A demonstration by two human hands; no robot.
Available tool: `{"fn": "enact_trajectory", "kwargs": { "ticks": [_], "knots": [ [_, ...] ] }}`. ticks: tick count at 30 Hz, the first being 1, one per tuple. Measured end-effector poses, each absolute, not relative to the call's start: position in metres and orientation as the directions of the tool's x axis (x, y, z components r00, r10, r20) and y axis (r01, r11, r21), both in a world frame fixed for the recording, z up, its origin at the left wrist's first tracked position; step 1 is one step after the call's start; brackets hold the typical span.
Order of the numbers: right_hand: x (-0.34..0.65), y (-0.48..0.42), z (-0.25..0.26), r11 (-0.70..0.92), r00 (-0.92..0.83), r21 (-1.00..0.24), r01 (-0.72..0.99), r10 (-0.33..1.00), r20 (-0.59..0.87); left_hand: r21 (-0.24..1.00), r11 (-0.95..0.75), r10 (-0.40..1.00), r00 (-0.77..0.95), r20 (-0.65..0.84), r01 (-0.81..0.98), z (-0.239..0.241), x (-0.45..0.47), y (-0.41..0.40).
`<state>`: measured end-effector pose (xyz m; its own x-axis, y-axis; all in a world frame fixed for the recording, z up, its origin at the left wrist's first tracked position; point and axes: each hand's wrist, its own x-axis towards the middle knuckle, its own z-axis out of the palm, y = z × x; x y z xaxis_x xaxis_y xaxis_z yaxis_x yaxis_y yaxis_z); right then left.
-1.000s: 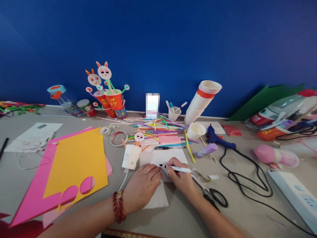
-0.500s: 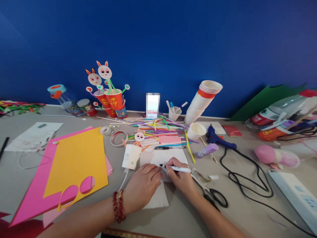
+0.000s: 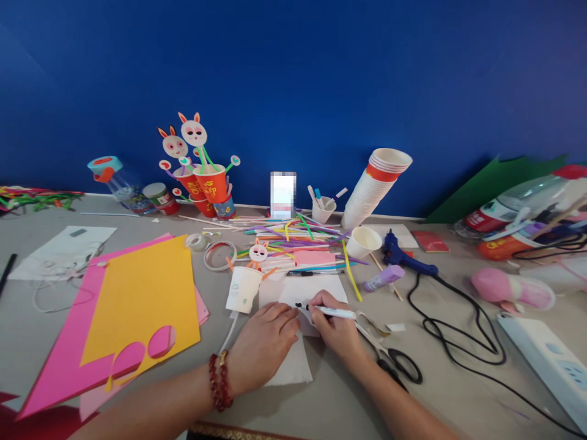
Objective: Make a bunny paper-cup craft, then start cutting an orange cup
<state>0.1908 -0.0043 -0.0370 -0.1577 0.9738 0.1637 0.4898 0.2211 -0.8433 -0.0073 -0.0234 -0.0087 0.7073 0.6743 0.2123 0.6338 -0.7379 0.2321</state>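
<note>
My right hand (image 3: 333, 325) grips a white marker (image 3: 337, 312), its dark tip at a small black mark (image 3: 300, 305) on white paper (image 3: 321, 286). Flat on that paper lies my left hand (image 3: 267, 342), fingers stretched out and together, with a red bead bracelet at the wrist. Another white sheet (image 3: 293, 366) shows below it. Just beyond my left hand stands a white paper cup (image 3: 244, 289) with a small rabbit head (image 3: 258, 252) and orange arms. Scissors (image 3: 397, 363) with black handles lie right of my right hand, partly hidden by it.
Pipe cleaners (image 3: 284, 235) are heaped behind the paper. On the left lie yellow card (image 3: 142, 293) and pink card (image 3: 59, 360). A blue glue gun (image 3: 408, 256) with a black cord, a purple glue stick (image 3: 385, 278), stacked paper cups (image 3: 369, 189) and a power strip (image 3: 550, 360) occupy the right.
My right hand and the marker have shifted very slightly to the right. My left hand keeps its place on the paper.
</note>
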Motion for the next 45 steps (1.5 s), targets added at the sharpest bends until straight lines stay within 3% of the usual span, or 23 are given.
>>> {"fn": "enact_trajectory", "kwargs": {
  "ticks": [20,45],
  "knots": [
    [0.1913,-0.0054,-0.0371,0.211,-0.117,-0.877,0.432,0.977,0.178,0.223,-0.74,0.673,0.708,0.215,0.635,-0.0105,-0.0081,-0.0234],
    [0.1917,-0.005,-0.0368,0.226,-0.171,-0.848,0.479,0.972,0.162,0.229,-0.737,0.676,0.703,0.221,0.636,-0.0104,-0.0077,-0.0236]
  ]
}}
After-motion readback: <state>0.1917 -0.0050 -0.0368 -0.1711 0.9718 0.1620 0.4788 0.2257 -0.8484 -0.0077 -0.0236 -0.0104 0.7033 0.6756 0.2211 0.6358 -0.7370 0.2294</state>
